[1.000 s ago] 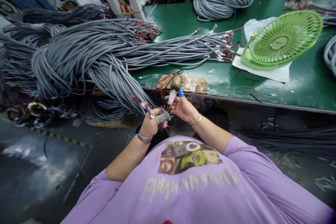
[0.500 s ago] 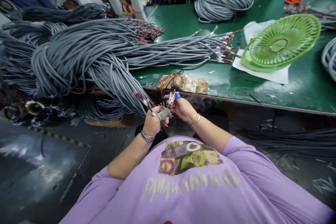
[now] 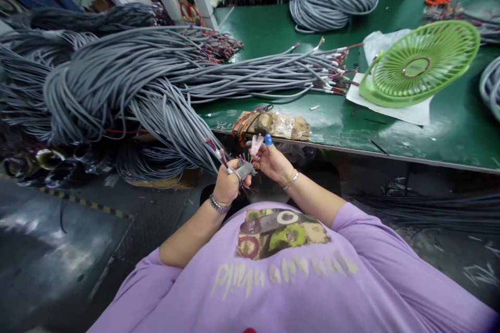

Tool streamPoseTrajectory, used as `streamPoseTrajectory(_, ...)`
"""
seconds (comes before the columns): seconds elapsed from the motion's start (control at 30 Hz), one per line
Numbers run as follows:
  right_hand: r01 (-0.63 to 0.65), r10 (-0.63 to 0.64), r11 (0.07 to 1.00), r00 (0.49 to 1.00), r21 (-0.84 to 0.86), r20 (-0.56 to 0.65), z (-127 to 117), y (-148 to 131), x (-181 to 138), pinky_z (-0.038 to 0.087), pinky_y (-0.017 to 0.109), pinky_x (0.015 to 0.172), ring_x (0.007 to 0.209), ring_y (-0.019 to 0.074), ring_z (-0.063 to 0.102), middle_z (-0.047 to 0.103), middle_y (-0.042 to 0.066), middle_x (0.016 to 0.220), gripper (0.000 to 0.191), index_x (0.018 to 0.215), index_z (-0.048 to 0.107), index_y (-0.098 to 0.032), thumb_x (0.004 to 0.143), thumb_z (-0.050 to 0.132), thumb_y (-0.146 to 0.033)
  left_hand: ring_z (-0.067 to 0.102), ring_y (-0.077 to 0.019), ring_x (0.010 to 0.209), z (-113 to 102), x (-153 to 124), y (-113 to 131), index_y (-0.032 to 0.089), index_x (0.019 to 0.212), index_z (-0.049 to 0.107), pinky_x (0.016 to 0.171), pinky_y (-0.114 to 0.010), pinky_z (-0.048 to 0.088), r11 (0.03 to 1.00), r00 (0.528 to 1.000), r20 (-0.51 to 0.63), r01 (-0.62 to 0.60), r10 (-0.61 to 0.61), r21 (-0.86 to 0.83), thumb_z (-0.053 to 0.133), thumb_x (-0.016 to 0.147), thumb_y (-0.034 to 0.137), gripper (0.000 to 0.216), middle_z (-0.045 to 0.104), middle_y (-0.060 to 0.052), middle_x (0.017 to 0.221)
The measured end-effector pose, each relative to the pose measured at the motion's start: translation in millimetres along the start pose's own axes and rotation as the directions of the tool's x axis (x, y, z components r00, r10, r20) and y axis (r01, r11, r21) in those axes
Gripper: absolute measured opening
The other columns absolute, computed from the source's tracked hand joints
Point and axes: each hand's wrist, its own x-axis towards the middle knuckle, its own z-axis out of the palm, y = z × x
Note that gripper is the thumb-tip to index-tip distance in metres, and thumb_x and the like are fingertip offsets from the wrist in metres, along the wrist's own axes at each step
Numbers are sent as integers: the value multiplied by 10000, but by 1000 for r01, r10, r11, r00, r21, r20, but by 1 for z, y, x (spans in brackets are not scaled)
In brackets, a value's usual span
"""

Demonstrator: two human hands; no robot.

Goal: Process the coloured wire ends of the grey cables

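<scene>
Clutching grey cable [image 3: 195,138], left hand [image 3: 226,186], right hand [image 3: 274,164] pinching its wires [image 3: 245,157], below table edge [image 3: 351,147]

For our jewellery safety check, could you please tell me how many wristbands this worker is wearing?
2: a metal band on the left wrist and a thin bracelet on the right wrist; none looks hidden.

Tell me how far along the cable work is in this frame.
Looks done: the bundle on the green table, its ends already stripped. In hand: the left hand grips one grey cable end with its coloured wires fanned out, and the right hand, fingertips taped, works at them. Left: probably the big heap of grey cables beside the table, far larger than the finished bundle.
</scene>
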Motion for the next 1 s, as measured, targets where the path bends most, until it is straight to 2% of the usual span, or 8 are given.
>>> streamPoseTrajectory(0.1, -32, 33, 999, 999, -17, 35, 0, -4, -2, 425, 228, 556, 600, 108, 497, 633, 21, 766, 547, 901, 666, -191, 813, 533, -713, 468, -76, 370, -1, -8, -1, 150, 621, 633, 394, -207, 358, 999, 998, -44, -36, 37, 7, 719, 747, 373, 271, 576, 14, 448)
streamPoseTrajectory(0.17, -35, 36, 999, 999, -27, 38, 1, -6, -4, 431, 222, 553, 595, 102, 495, 635, 19, 765, 496, 877, 665, -186, 799, 592, -670, 479, -79, 379, -1, -11, -2, 154, 601, 621, 404, -210, 373, 997, 994, -86, -71, 72, 20, 719, 747, 386, 292, 579, 13, 453)
streamPoseTrajectory(0.33, 165, -165, 984, 986, -71, 1, 1, -2, -8, 412, 190, 533, 571, 70, 471, 581, -25, 671, 363, 778, 651, -155, 681, 789, -476, 487, -80, 387, 3, -11, -4, 155, 650, 639, 406, -203, 391, 996, 981, -175, -84, 88, 32, 703, 766, 397, 276, 585, 22, 469)
streamPoseTrajectory(0.47, 193, -197, 977, 980, -90, -36, -1, 4, -5, 410, 194, 514, 561, 72, 486, 590, -18, 665, 423, 767, 647, -153, 719, 733, -564, 485, -78, 380, 7, -6, -7, 157, 660, 636, 401, -197, 393, 995, 973, -206, -102, 104, 20, 706, 759, 378, 252, 584, 25, 467)
streamPoseTrajectory(0.53, 165, -169, 982, 985, -88, -38, -2, 4, -1, 418, 199, 512, 561, 77, 496, 600, -12, 672, 442, 764, 647, -157, 743, 704, -594, 494, -81, 382, 8, -4, -8, 159, 654, 631, 408, -199, 403, 993, 973, -201, -112, 117, 32, 699, 760, 378, 253, 583, 24, 466)
streamPoseTrajectory(0.7, -9, 9, 1000, 1000, 24, 24, -1, 3, 8, 454, 213, 532, 589, 96, 537, 646, -3, 709, 429, 816, 662, -178, 794, 657, -607, 506, -87, 385, 11, -2, -10, 163, 667, 632, 402, -198, 415, 991, 972, -197, -122, 130, 52, 686, 763, 380, 243, 593, 24, 475)
streamPoseTrajectory(0.83, -8, 9, 992, 1000, 123, -8, 1, 3, 12, 451, 197, 548, 601, 89, 552, 666, -11, 718, 355, 863, 677, -183, 842, 647, -536, 509, -86, 387, 11, -1, -11, 161, 665, 625, 404, -195, 420, 991, 972, -197, -118, 127, 58, 680, 778, 378, 251, 595, 24, 477)
streamPoseTrajectory(1.0, 2, 4, 990, 999, 140, -44, 3, 6, 13, 456, 213, 574, 590, 93, 543, 678, -2, 723, 354, 821, 670, -176, 870, 616, -523, 517, -88, 390, 10, -1, -13, 158, 659, 619, 412, -199, 435, 992, 979, -173, -95, 108, 81, 674, 793, 397, 279, 594, 22, 478)
